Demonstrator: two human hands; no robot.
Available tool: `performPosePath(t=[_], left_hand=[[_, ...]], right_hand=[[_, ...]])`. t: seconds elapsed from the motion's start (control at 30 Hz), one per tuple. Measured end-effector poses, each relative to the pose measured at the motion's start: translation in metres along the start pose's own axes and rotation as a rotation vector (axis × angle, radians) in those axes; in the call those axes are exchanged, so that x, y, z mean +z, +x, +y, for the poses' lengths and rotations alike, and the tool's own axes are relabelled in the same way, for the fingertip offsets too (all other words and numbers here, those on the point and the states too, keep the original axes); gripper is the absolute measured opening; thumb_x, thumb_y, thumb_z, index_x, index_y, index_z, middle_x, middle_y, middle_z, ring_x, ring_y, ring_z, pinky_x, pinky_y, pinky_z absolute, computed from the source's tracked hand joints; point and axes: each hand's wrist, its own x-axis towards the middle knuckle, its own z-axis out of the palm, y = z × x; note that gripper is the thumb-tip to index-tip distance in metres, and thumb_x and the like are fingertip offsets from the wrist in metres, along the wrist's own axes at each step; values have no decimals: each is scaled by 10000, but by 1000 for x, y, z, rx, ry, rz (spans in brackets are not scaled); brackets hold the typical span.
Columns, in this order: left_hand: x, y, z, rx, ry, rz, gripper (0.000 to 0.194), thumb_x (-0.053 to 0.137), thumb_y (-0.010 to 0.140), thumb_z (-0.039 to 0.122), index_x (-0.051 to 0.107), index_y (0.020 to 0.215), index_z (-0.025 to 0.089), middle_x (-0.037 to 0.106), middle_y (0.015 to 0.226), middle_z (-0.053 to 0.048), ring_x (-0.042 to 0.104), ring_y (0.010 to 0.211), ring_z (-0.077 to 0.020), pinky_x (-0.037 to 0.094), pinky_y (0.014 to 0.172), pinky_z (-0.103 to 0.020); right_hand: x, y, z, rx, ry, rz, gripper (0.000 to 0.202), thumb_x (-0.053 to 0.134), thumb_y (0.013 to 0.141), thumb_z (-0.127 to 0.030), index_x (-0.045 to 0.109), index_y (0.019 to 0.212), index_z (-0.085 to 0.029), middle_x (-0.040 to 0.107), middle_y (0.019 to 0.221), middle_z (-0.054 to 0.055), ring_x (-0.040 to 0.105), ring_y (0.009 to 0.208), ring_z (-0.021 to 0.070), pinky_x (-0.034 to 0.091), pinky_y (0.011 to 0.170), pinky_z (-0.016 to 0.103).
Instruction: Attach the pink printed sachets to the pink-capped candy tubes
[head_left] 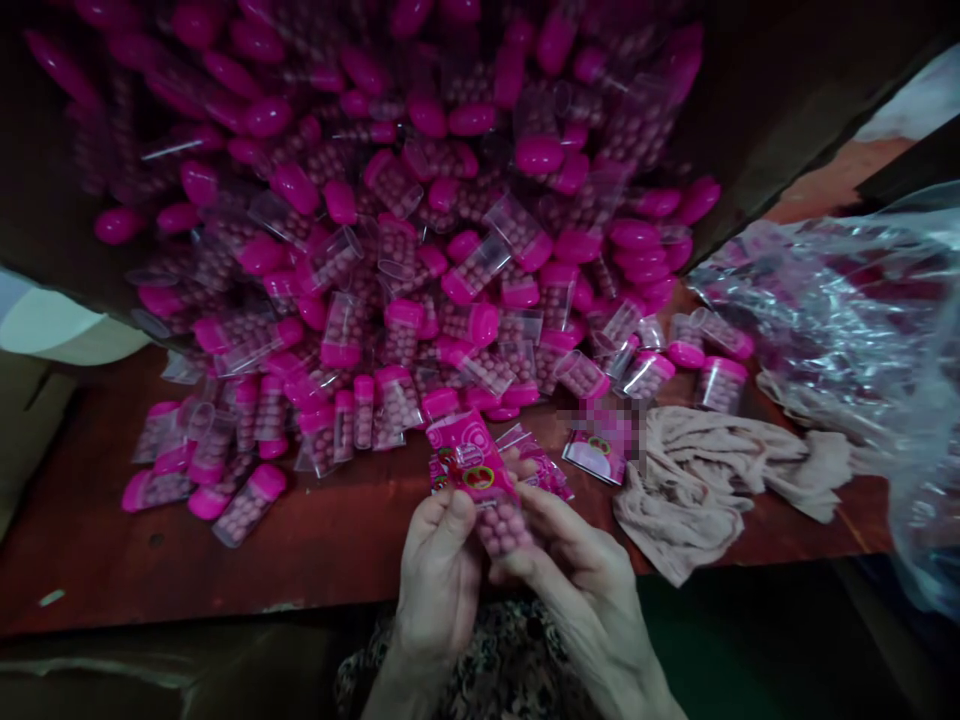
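a: what takes up most of the view?
b: a big heap of bottles [420, 250], clear with pink caps and full of small pink balls, spilling out of a dark box [757, 90] onto a reddish-brown table [322, 545].
a: and off to the right side?
b: a crumpled clear plastic bag [847, 300], and near it a bunched beige cloth [720, 475] lying on the table.
a: the hands?
b: both sit at the table's near edge. the left hand [439, 570] and right hand [577, 565] are closed together on one bottle [504, 528], held just above the edge, with a pink label [469, 458] around its upper part.
a: anything smaller?
b: more pink labels [544, 470] lie on the table just behind the fingers.
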Motion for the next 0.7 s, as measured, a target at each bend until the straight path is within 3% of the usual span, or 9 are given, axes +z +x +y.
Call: performPosePath(t=[0.13,0.3,0.43,0.57,0.7], left_hand=[[-3,1,7,40,6,119,193,712,697,324,670,678,136,644,603,-18,584,569,-115,500,676,-274],[-1,-3,3,31,86,183,252,777,605,350,689,675,125,639,578,-17,563,551,-98,486,592,-218],[-1,-7,-2,-2,125,83,253,767,617,363,709,699,131,661,608,-34,574,572,-110,479,595,-223],[-7,-8,0,30,189,-30,216,715,689,350,721,730,138,676,647,-39,580,609,-118,473,626,-228],[-13,-8,-1,40,215,-47,214,728,668,358,725,714,149,689,641,-45,608,618,-143,484,630,-247]], right_hand=[[2,-3,4,-5,50,-58,516,677,768,-222,504,1253,-246,721,963,35,708,780,162,602,708,258],[-1,-6,13,-191,-179,16,487,667,782,-251,533,1250,-241,733,901,34,710,696,158,600,737,277],[-6,-2,18,-226,-240,106,387,684,767,-275,615,1148,-262,737,827,5,688,583,131,604,619,230],[-6,-1,23,-239,-185,112,353,693,761,-271,622,1107,-266,689,650,-35,629,457,102,548,441,183],[-2,-2,20,-271,-198,115,320,685,769,-286,624,1080,-244,676,628,-40,607,430,91,526,423,178]])
